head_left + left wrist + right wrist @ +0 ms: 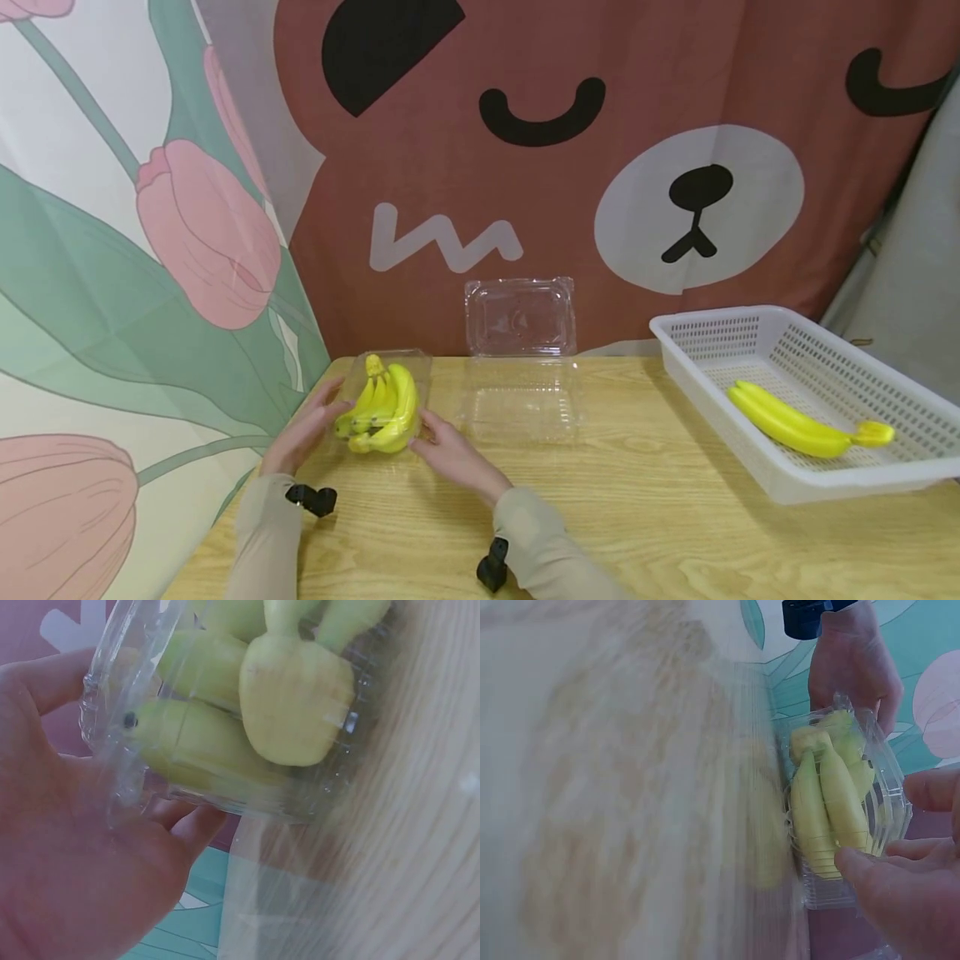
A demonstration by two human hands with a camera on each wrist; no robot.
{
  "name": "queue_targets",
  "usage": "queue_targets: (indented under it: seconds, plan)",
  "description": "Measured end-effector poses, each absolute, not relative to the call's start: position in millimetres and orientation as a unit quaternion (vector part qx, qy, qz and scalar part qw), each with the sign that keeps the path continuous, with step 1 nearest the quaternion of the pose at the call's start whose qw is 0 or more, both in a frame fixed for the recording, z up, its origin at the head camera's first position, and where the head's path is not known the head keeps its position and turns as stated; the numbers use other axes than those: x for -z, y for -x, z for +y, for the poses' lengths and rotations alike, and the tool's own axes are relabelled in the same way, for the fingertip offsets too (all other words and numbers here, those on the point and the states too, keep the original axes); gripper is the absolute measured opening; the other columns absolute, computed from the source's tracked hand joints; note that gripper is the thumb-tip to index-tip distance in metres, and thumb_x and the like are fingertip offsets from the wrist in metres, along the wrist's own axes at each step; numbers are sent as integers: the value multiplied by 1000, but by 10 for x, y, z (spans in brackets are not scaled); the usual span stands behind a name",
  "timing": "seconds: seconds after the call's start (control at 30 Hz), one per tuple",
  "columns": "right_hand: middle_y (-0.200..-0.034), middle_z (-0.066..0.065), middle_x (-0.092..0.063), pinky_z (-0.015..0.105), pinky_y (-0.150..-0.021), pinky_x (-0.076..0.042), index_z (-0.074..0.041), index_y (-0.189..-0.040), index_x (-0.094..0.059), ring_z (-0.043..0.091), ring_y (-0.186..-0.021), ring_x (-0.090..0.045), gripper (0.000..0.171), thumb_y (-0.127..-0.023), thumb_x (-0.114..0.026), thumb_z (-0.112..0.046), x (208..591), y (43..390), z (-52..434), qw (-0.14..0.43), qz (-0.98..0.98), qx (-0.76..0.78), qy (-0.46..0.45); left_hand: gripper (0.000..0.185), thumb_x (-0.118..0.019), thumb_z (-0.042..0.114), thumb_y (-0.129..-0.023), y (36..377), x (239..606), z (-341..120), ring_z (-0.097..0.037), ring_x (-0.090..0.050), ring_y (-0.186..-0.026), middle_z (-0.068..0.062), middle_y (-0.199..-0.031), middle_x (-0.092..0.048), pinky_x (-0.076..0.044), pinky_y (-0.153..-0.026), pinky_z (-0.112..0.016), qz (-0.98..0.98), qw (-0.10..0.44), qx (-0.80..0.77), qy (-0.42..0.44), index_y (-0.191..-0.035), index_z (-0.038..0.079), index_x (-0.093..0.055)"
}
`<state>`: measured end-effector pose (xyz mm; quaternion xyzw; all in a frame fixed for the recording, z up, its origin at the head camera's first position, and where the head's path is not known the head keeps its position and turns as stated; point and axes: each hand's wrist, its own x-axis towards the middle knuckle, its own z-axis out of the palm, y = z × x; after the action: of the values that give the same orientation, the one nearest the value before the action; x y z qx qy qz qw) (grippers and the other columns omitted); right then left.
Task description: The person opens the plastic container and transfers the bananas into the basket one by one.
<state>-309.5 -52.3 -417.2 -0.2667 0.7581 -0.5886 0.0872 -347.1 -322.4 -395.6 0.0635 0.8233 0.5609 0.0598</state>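
Observation:
A clear plastic clamshell box (423,367) stands at the left end of the table, its lid over a pile of yellow bananas (403,400). My left hand (307,429) holds the box at its left side; in the left wrist view the fingers (64,679) go round its clear edge. My right hand (453,454) grips the opposite side, with the thumb (862,874) against the wall in the right wrist view. Green-tipped bananas (202,742) show through the plastic in the left wrist view.
A second clear clamshell box (521,408) stands at the table's back, its lid (520,317) raised against the bear-print curtain (420,308). On the right, a white slotted basket (720,442) holds more bananas (795,425). A tulip-print curtain (210,233) borders the left side.

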Motion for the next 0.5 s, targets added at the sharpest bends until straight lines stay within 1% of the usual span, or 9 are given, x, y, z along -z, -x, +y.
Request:
queue_targets:
  seconds: [0.17, 0.3, 0.5]
  plan:
    - [-156, 19, -29, 47, -109, -35, -3, -156, -22, 37, -139, -35, 63, -103, -50, -24, 4207, 3120, -539, 96, 744, 606, 266, 83, -54, 33, -101, 3489, 3988, -3239, -36, 10, -147, -15, -163, 11, -2, -114, -63, 810, 65, -579, -67, -159, 10, 2]
    - [-157, 16, -28, 45, -109, -36, -5, -156, -22, 36, -140, -34, 62, -104, -50, -23, 4203, 3122, -539, 100, 742, 605, 270, 83, -54, 32, -102, 3490, 3990, -3235, -35, 9, -148, -13, -163, 10, 0, -114, -63, 804, 66, -587, -65, -159, 10, 2]
    - [-158, 16, -27, 45, -109, -36, -5, -156, -21, 36, -140, -33, 62, -104, -49, -24, 4182, 3102, -523, 103, 738, 607, 276, 80, -53, 27, -102, 3480, 3977, -3220, -38, 7, -147, -15, -163, 10, -1, -113, -64, 798, 66, -596, -70, -158, 8, 1]
